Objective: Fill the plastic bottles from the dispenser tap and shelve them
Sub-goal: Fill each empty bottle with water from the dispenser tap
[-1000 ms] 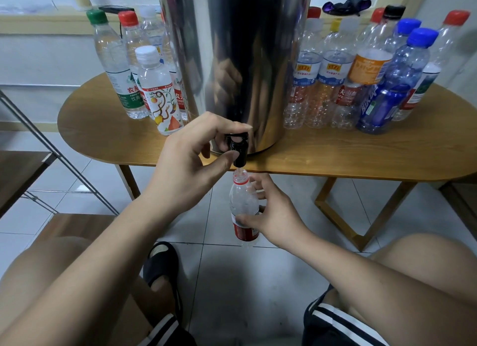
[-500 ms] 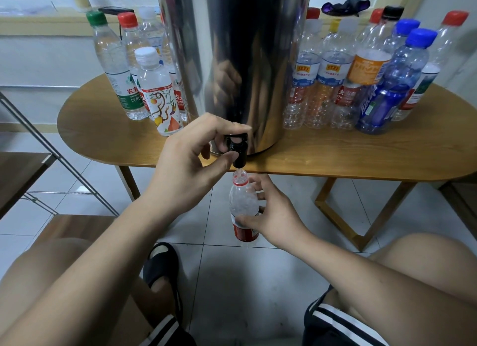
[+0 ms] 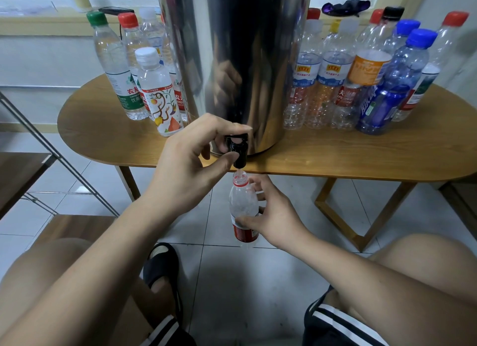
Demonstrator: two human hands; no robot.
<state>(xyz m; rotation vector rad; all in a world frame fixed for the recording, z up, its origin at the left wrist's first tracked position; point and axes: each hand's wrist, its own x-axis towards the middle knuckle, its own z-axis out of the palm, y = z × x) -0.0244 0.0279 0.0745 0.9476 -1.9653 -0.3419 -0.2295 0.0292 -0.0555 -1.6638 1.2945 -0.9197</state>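
Under the black tap (image 3: 238, 149), just off the front edge of the table (image 3: 361, 157), a small clear bottle (image 3: 244, 206) with a red label and a red neck ring stands upright and uncapped, its mouth directly below the spout. The right hand (image 3: 276, 216) grips it around the middle, thumb in front and fingers curled behind. The left hand (image 3: 185, 170) pinches the tap, fingers over the top lever and thumb against the side of the spout. The tap sticks out from the base of a tall steel dispenser (image 3: 245, 62) standing on the wooden table. Left of it is a cluster of capped bottles (image 3: 160, 95) that look full; right of it is a larger group of capped bottles (image 3: 335, 87), which look empty. Below are pale floor tiles (image 3: 232, 294), bare knees, and a foot in a black sandal (image 3: 160, 265).
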